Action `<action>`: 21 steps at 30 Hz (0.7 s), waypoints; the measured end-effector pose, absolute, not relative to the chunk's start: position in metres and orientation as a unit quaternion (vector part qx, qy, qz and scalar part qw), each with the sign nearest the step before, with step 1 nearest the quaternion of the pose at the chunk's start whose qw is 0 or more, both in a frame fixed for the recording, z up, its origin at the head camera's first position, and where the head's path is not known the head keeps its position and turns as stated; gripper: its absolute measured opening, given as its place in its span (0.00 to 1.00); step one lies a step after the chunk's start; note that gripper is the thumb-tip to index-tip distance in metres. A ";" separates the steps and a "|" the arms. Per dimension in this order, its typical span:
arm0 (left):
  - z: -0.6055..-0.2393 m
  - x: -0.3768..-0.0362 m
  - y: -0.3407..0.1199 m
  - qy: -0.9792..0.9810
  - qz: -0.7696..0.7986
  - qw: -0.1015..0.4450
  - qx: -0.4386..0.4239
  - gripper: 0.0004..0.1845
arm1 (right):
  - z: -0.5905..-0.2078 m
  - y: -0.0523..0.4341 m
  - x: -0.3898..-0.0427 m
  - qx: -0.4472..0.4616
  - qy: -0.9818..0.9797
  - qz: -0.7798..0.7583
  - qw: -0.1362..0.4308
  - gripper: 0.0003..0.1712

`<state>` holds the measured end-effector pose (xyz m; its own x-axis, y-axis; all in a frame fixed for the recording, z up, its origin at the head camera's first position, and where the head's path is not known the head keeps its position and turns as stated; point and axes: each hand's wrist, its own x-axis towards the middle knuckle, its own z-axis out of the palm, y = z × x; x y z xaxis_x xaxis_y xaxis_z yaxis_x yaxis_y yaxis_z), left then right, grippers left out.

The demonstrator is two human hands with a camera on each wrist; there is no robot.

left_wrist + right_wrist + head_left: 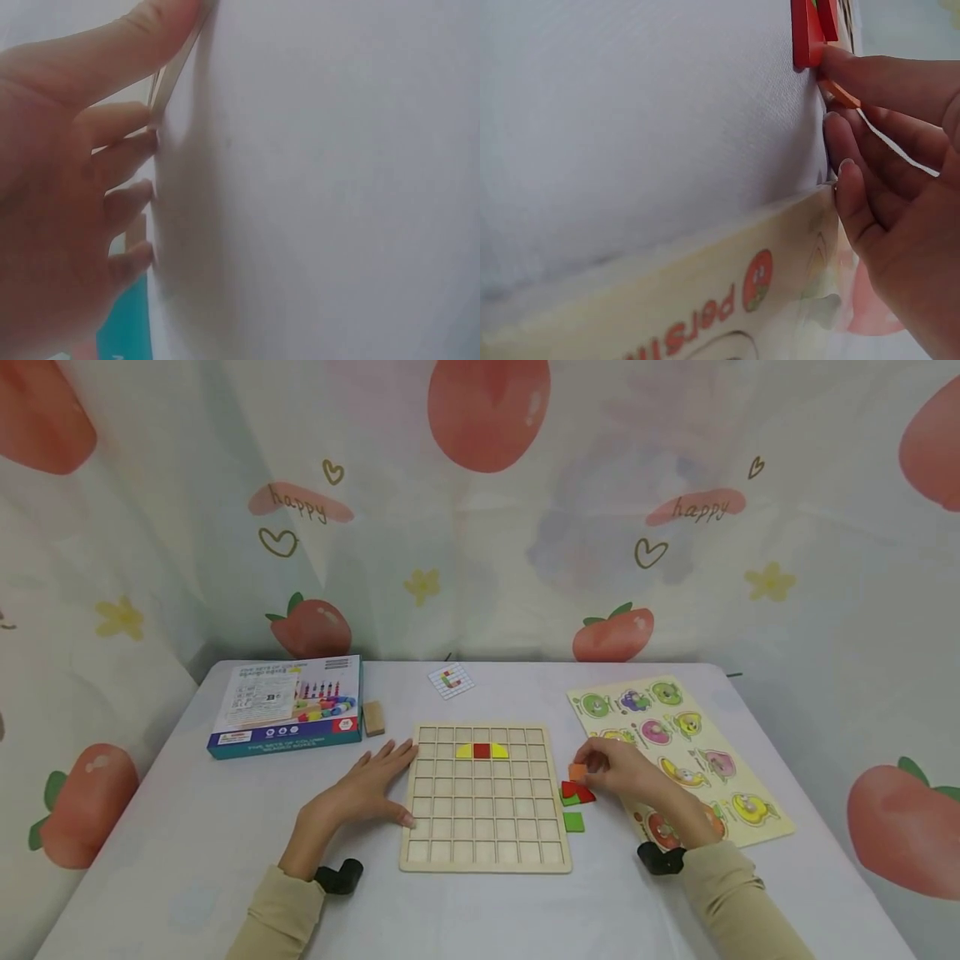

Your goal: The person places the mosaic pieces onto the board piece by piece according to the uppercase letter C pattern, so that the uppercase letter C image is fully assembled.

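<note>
A wooden grid board [483, 810] lies mid-table, a red square tile [482, 751] between two yellow rounded tiles [498, 751] in an upper row. My left hand [367, 789] rests at the board's left edge, fingers spread and thumb on its rim. Right of the board, my right hand [618, 768] pinches an orange square tile [577, 772] between thumb and fingers; the right wrist view shows the orange tile [840, 93] too. Just below it are red tiles [579, 791] overlapping a green piece, and a separate green square tile [573, 822].
A fruit puzzle board [720, 766] lies under my right forearm. At the back left are a boxed toy set [285, 706] and a small wooden block [373, 718]. A pattern card [451, 680] lies behind the grid board. A printed cloth [465, 527] hangs behind the table.
</note>
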<state>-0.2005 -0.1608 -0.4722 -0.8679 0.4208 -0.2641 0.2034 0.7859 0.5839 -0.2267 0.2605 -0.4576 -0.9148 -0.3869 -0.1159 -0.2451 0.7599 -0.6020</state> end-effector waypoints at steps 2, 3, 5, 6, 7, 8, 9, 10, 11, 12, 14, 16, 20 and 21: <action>-0.472 -0.200 -0.160 0.925 0.282 0.195 0.167 0.60 | -0.459 0.260 -0.227 -0.160 0.930 -0.309 0.119 0.10; -0.472 -0.200 -0.160 0.925 0.282 0.195 0.166 0.60 | -0.459 0.261 -0.227 -0.157 0.930 -0.310 0.119 0.10; -0.472 -0.200 -0.160 0.924 0.283 0.195 0.165 0.60 | -0.460 0.261 -0.227 -0.157 0.930 -0.311 0.117 0.11; -0.472 -0.200 -0.160 0.925 0.283 0.195 0.165 0.60 | -0.460 0.261 -0.227 -0.156 0.931 -0.310 0.116 0.11; -0.472 -0.199 -0.160 0.924 0.283 0.195 0.166 0.60 | -0.460 0.261 -0.226 -0.158 0.932 -0.307 0.115 0.11; -0.472 -0.199 -0.160 0.924 0.283 0.195 0.167 0.60 | -0.460 0.261 -0.226 -0.161 0.932 -0.305 0.114 0.12; -0.472 -0.199 -0.161 0.924 0.283 0.194 0.167 0.60 | -0.460 0.261 -0.226 -0.163 0.933 -0.301 0.113 0.13; -0.472 -0.199 -0.161 0.924 0.283 0.194 0.168 0.60 | -0.460 0.261 -0.226 -0.165 0.933 -0.300 0.113 0.13; -0.472 -0.199 -0.161 0.924 0.283 0.193 0.168 0.60 | -0.460 0.261 -0.226 -0.165 0.934 -0.298 0.111 0.13; -0.472 -0.199 -0.161 0.925 0.282 0.193 0.169 0.60 | -0.460 0.261 -0.226 -0.164 0.934 -0.296 0.110 0.13; -0.473 -0.200 -0.161 0.925 0.281 0.192 0.168 0.60 | -0.459 0.260 -0.226 -0.163 0.935 -0.295 0.108 0.12; -0.473 -0.200 -0.161 0.925 0.281 0.192 0.167 0.60 | -0.458 0.260 -0.225 -0.160 0.936 -0.294 0.105 0.12; -0.474 -0.200 -0.161 0.927 0.279 0.190 0.165 0.61 | -0.457 0.259 -0.224 -0.158 0.937 -0.296 0.101 0.12; -0.474 -0.199 -0.161 0.927 0.278 0.190 0.165 0.60 | -0.457 0.259 -0.224 -0.158 0.937 -0.294 0.098 0.12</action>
